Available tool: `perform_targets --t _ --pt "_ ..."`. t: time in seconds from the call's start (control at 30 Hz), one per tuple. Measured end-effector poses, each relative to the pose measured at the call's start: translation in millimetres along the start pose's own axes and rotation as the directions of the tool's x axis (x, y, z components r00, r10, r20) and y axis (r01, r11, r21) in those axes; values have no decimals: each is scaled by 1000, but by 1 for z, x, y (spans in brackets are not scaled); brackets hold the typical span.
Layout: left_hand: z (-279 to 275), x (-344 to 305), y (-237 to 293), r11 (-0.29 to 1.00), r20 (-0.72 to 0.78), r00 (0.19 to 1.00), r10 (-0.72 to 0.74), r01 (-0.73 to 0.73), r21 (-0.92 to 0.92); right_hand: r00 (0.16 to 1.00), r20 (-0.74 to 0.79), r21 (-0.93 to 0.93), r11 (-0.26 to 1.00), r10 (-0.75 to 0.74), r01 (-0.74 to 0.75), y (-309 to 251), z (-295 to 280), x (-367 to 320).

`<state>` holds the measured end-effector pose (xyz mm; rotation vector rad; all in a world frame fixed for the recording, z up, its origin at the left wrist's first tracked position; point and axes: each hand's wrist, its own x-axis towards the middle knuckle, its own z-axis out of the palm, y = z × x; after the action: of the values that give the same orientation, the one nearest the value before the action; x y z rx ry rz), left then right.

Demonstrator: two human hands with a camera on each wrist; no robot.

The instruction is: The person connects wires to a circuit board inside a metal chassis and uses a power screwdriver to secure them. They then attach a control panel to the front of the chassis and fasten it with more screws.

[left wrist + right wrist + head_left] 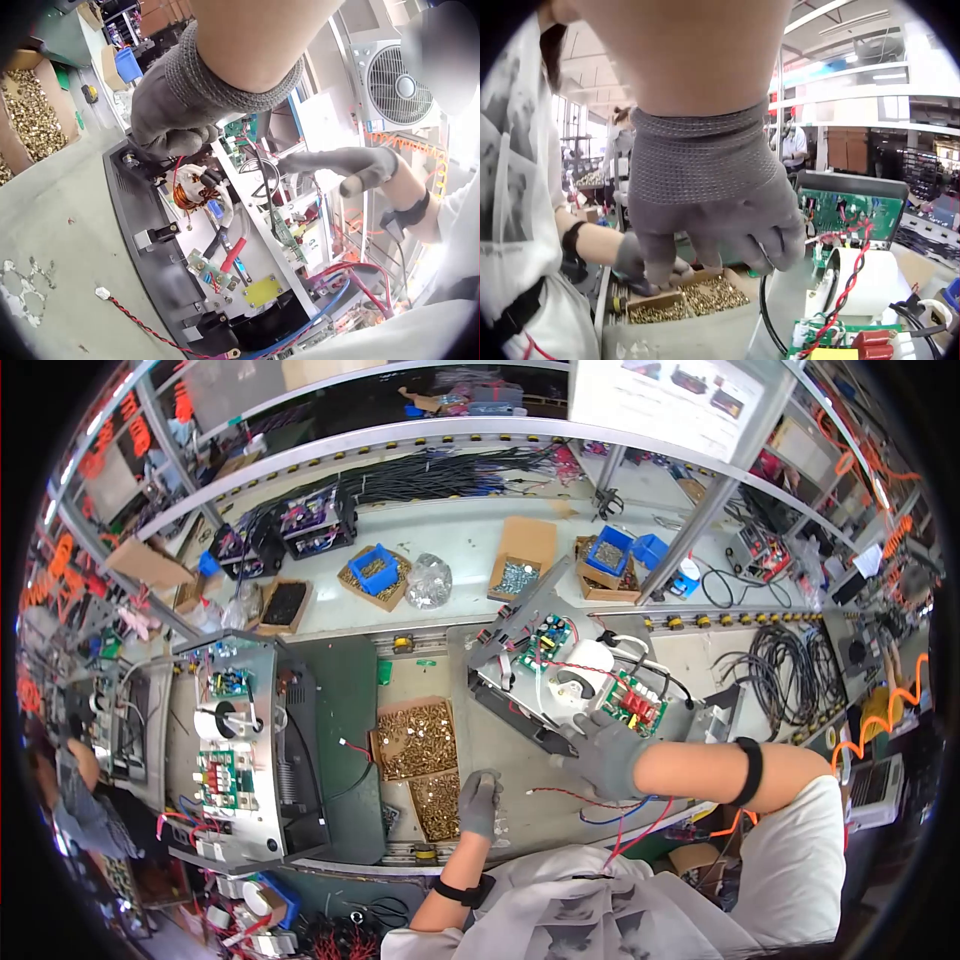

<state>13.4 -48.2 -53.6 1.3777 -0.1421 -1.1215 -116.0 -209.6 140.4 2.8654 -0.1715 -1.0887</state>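
Note:
My gloved left hand [480, 805] is beside the near carton of brass-coloured screws [436, 807], with fingers curled in toward the palm. In the left wrist view its knuckles hide the palm, and I cannot tell whether something is inside. The gloved right hand [605, 755] reaches over the near edge of an opened device chassis [540, 705], its fingers extended and spread. Close to those fingers, the chassis carries a white cylindrical part [585, 665] and a green circuit board [635, 703] with red components. Red-and-black twisted wires [142, 324] trail from the chassis side onto the bench.
A second opened chassis [235, 750] stands at left, next to a dark green panel [345, 750]. Another screw carton [415, 738] adjoins the near one. Behind are small boxes with blue bins [375, 570], a metal shelf rail [400, 435] and coiled black cables [790, 675] at right.

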Motion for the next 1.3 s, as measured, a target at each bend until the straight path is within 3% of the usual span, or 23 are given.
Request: perform_targets --t 0.1,0.13,0.2,0.23,0.3,0.33,0.4,0.47,0.5,0.53,0.57,0.7,0.77,0.83,0.93,1.0,1.03,1.17,1.2,1.27,1.3 --pt "16 14 7 996 41 999 27 -31 87 930 -363 219 976 67 15 -5 -2 -44" --pt "23 19 10 990 54 997 52 -58 125 926 -368 233 972 85 3 -6 1 -62" --pt "41 33 19 984 66 995 78 -88 155 836 -425 254 932 348 -259 -8 8 -95" --pt "51 39 23 979 62 992 106 -115 167 830 -422 267 925 364 -269 -9 18 -105" --pt "69 54 32 976 82 989 119 -132 172 498 -464 480 681 732 -553 -15 40 -125" --pt "76 61 35 974 87 987 138 -151 166 492 -463 486 675 737 -554 -20 54 -129" --pt "84 82 31 990 102 992 79 -90 109 19 -437 652 331 899 -681 -34 94 -126" --pt "92 95 30 983 46 992 -117 122 -139 -15 -352 681 246 936 -689 -44 130 -124" --pt "95 99 28 985 46 993 -107 112 -129 -61 -264 888 218 963 -405 -47 140 -120" --pt "97 101 24 997 10 998 -63 63 -47 -71 -167 984 162 983 -69 -47 150 -114" --pt "97 103 21 999 -24 1000 -17 18 40 31 -85 986 80 996 145 -45 168 -108" --pt "90 96 10 995 -15 997 80 -79 65 -17 -147 974 148 989 173 -27 192 -107" --pt "85 82 4 974 8 999 51 -52 220 31 -124 959 112 992 261 -8 205 -115" --pt "76 71 -4 981 46 999 10 -18 192 88 -108 938 72 990 338 11 224 -121" --pt "66 47 -10 991 90 995 -36 23 135 74 -142 936 109 987 334 37 249 -114" --pt "68 35 -4 984 -18 1000 -6 9 180 -109 -116 943 144 987 301 45 247 -106" --pt "63 33 0 924 -57 995 80 -52 379 -41 26 934 -10 999 356 46 243 -109" --pt "40 34 -4 974 -105 992 72 -47 221 -27 -30 954 37 999 297 43 239 -114" --pt "34 34 -4 974 -99 992 75 -52 222 -4 -22 939 22 1000 342 38 233 -116" --pt "20 35 0 992 -206 970 -126 124 -20 8 -22 897 16 1000 441 23 255 -114" --pt "12 35 -1 993 -186 978 -90 102 53 -1 -33 870 30 999 493 7 283 -110"
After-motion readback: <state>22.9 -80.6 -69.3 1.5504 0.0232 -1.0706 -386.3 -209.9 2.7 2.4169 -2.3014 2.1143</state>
